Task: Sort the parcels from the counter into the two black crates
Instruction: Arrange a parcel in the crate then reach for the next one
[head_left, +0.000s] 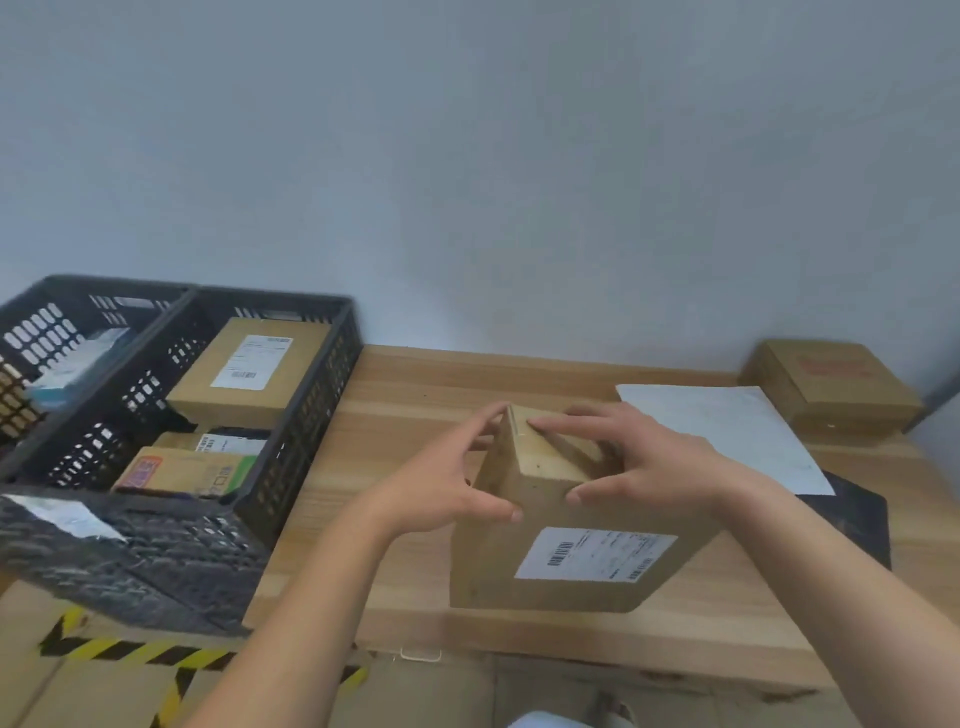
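A brown cardboard parcel (524, 551) with a white barcode label stands tilted on the wooden counter (405, 415). My left hand (447, 488) holds its left side, thumb on the near face. My right hand (639, 462) grips its top, fingers over the top face and thumb on the near face. Two black crates stand to the left, side by side. The right crate (311, 410) holds a labelled brown box (249, 374) and smaller parcels (182, 470). The left crate (67, 306) holds pale packets, partly hidden.
A white sheet (727, 431) lies on a black mat (852, 519) at the right. A brown box (831, 384) with red print sits at the counter's far right corner. Cardboard with yellow-black tape (104, 649) lies below the crates. A grey wall backs the counter.
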